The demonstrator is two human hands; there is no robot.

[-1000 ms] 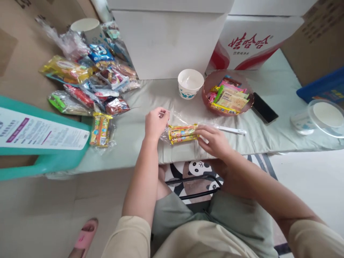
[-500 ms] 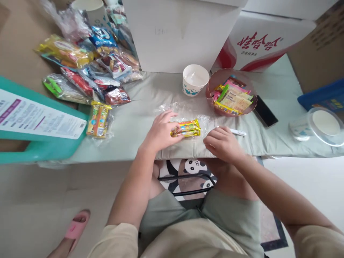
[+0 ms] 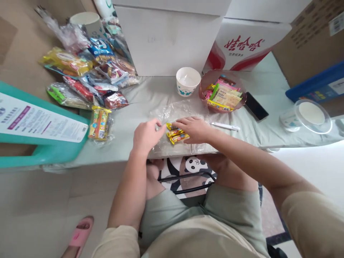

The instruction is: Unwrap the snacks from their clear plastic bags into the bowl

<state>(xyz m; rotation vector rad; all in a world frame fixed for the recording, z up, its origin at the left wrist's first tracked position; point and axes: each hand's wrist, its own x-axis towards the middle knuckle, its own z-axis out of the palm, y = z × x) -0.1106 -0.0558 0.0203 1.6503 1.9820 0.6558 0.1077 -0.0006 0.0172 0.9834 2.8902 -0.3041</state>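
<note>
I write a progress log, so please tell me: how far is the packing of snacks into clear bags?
Done: a pile of filled bags lies at the left. In hand: both hands, left hand and right hand, press yellow snack bars on a clear bag. Left: loose snacks fill the pink bowl.

A paper cup [image 3: 188, 81] stands beside a snack bowl [image 3: 221, 94], pen [image 3: 225, 126] nearby.

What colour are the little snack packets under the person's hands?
Mostly yellow, with red and orange print: the snack packets show best in the head view.

Both hands, left hand [image 3: 146, 135] and right hand [image 3: 194, 129], press yellow snack bars [image 3: 176, 133] inside a clear bag [image 3: 182, 111].
</note>
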